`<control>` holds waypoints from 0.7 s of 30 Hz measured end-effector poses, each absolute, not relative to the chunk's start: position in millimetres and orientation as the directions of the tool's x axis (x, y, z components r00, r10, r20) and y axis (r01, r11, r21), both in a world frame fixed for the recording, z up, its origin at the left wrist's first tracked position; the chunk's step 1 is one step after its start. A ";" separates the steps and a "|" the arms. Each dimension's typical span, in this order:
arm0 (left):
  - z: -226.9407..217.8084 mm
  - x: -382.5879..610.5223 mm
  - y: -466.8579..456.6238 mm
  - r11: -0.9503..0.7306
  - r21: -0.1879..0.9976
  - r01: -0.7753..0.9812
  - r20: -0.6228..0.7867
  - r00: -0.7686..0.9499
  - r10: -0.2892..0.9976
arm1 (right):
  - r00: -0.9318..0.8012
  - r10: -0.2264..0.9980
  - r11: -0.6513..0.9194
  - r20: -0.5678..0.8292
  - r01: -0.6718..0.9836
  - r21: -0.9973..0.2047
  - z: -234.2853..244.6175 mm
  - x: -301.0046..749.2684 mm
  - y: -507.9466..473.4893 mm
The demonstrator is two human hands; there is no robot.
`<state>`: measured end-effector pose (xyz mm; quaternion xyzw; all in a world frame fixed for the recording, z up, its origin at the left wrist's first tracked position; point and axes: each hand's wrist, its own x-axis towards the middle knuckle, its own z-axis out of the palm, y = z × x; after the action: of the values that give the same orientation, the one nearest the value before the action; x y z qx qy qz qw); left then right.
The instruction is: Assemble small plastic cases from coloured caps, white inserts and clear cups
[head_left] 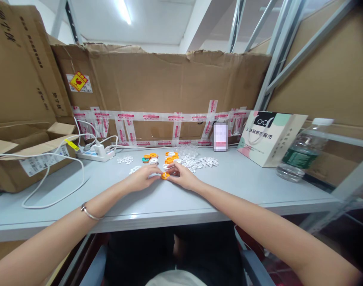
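Note:
Between the fingertips of my two hands sits a small round orange plastic piece [165, 176] with a bit of white in its middle. My left hand [144, 176] pinches it from the left, and my right hand [184, 176] grips its right side. Just beyond my fingers lie more orange rings [170, 158]. Orange, green and white round pieces [153, 161] form a group behind my left hand. Small white plastic parts [203, 162] are heaped behind my right hand, and clear pieces [189, 149] lie further back. The underside of the held piece is hidden.
A power strip [99, 153] with white cables and an open cardboard box [29, 163] are at the left. A phone [220, 137] leans at the back against a taped cardboard wall [169, 87]. A paper bag [266, 139] and a water bottle [303, 153] stand right.

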<state>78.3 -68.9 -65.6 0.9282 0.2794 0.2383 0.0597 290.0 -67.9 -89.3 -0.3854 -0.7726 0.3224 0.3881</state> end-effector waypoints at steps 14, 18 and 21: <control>-76.6 75.2 -83.2 -0.814 0.247 0.525 0.324 0.747 0.580 | -0.403 0.866 0.432 0.298 0.300 -0.851 -88.3 290.6 -67.7; -76.7 74.9 -84.6 -0.811 0.254 0.527 0.339 0.737 0.585 | -0.398 0.869 0.426 0.293 0.300 -0.854 -86.6 291.5 -68.9; -76.6 75.2 -84.6 -0.817 0.260 0.514 0.350 0.739 0.576 | -0.387 0.873 0.429 0.299 0.315 -0.847 -86.3 292.1 -69.1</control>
<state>75.2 -84.6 -76.6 0.9296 0.2932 0.2111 0.0731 292.1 -69.1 -86.3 -0.3952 -0.7510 0.3595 0.3880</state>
